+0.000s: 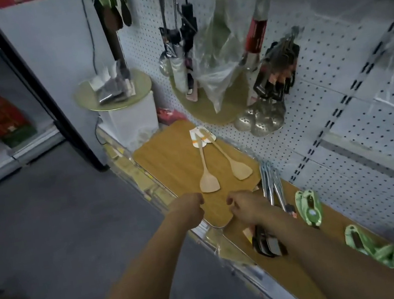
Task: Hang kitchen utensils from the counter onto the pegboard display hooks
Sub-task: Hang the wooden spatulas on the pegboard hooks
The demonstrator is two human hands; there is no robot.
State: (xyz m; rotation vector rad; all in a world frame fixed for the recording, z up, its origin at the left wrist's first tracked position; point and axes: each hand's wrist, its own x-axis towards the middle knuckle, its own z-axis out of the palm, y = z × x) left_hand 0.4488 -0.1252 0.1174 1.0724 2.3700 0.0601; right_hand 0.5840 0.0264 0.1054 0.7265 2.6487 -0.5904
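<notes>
Two wooden spatulas (218, 161) lie mid-desk (299, 270) on the board (167, 164), light, stiff and easy to pinch at the carded handle ends by the pegboard (355, 102); left hand (190, 210) and right hand (246, 206) hover near the board's front edge, each grip loosely curled and empty.

Before us two wooden spatulas (218, 161) side by side on a board (166, 159) on the counter (315, 273), pegboard (364, 95) behind, our hands just short of the board's near edge.

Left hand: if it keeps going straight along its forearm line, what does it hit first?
Probably the nearer wooden spatula: its blade lies just past the left hand on the board. Depth is uncertain in this one view; the hand may be above the board.
</notes>
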